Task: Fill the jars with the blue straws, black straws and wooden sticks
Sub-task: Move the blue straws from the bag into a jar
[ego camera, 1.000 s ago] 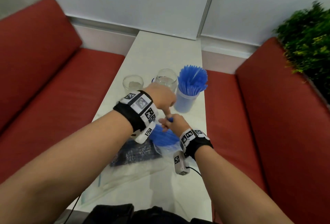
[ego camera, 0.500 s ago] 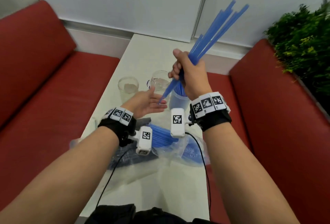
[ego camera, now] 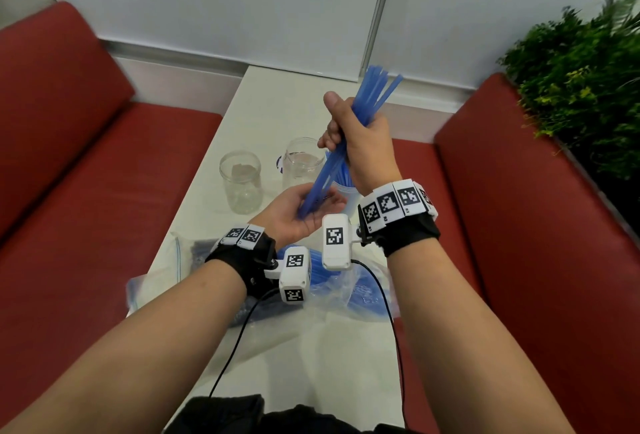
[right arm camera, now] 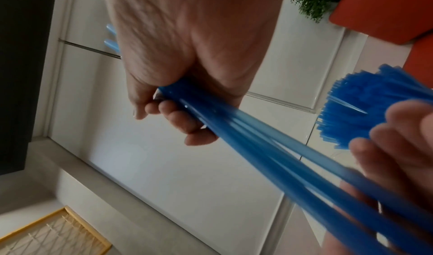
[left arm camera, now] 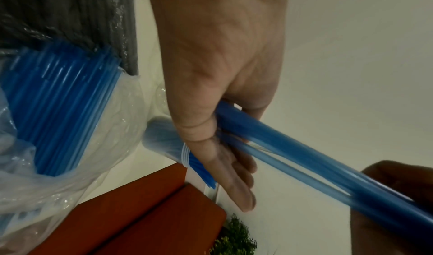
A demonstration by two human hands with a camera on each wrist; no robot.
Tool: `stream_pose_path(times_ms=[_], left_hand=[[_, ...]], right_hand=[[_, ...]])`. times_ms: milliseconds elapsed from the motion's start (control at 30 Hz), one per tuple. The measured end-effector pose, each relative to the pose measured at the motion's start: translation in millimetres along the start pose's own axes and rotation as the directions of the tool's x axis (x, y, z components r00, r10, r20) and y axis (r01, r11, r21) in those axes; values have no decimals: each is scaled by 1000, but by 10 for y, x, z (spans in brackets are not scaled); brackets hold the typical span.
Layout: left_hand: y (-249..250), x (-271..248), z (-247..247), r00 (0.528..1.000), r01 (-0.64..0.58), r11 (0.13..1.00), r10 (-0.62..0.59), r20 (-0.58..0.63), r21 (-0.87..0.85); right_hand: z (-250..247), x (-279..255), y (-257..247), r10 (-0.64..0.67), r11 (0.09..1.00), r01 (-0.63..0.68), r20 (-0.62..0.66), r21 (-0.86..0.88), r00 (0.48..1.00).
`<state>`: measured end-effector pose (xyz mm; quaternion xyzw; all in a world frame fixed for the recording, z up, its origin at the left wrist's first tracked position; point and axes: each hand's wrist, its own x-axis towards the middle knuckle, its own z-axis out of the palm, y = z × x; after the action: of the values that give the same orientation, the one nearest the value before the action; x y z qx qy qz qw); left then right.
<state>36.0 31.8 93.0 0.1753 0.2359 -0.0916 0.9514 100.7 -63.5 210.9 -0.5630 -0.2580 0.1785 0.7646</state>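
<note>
Left hand (ego camera: 304,214) lies palm up with fingers relaxed, and the lower tips of the blue straws (ego camera: 360,111) now rest in it, where half a second ago they hung just clear. Right hand (ego camera: 363,143), fist closed around the middle of the bunch, has dropped lower than a moment back, so the ends look set to be tapped even. Below the wrists, the bag of straws (ego camera: 363,291) lies on the table (ego camera: 263,101). Beyond stand two empty jars (ego camera: 240,182), and the blue-filled jar (ego camera: 341,191), mostly hidden behind the hands, probably takes this bunch.
</note>
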Motion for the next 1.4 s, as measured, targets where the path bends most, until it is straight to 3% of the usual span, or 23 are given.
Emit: stream_pose_path(times_ms=[100, 233, 400, 500, 633, 733, 900, 1067, 1233, 1300, 1400], left_hand=[[-30, 14, 51, 995, 8, 1000, -8, -98, 4], [4, 56, 107, 989, 37, 999, -32, -143, 32], [28, 90, 123, 966, -84, 995, 69, -248, -53], [51, 138, 88, 983, -11, 996, 27, -180, 94], [66, 104, -59, 972, 226, 968, -232, 42, 109], [83, 77, -149, 959, 263, 949, -276, 57, 171], [118, 44, -265, 973, 232, 937, -224, -61, 261], [108, 167, -246, 985, 96, 988, -77, -152, 124], [160, 289, -323, 965, 84, 972, -23, -263, 221], [176, 351, -315, 957, 42, 974, 24, -288, 221], [212, 453, -323, 919, -45, 966, 139, -368, 254]], right_hand=[[16, -17, 47, 25, 1000, -25, 4, -14, 1000], [2, -61, 100, 131, 991, -131, 60, -7, 990], [5, -59, 140, 186, 982, -186, -1, 40, 983], [-5, -19, 165, 212, 977, -212, -13, -11, 977], [-88, 32, 130, 299, 951, -291, 70, -105, 952], [-191, 37, -12, 386, 894, -318, 183, -316, 904], [-375, 135, -339, 495, 754, -272, 245, -599, 833], [-363, 163, -250, 473, 733, -287, 160, -616, 866], [-477, 227, -249, 542, 698, -289, 220, -655, 811], [-516, 281, -312, 513, 704, -266, 212, -659, 832], [-596, 425, -501, 345, 764, -212, 109, -609, 932]])
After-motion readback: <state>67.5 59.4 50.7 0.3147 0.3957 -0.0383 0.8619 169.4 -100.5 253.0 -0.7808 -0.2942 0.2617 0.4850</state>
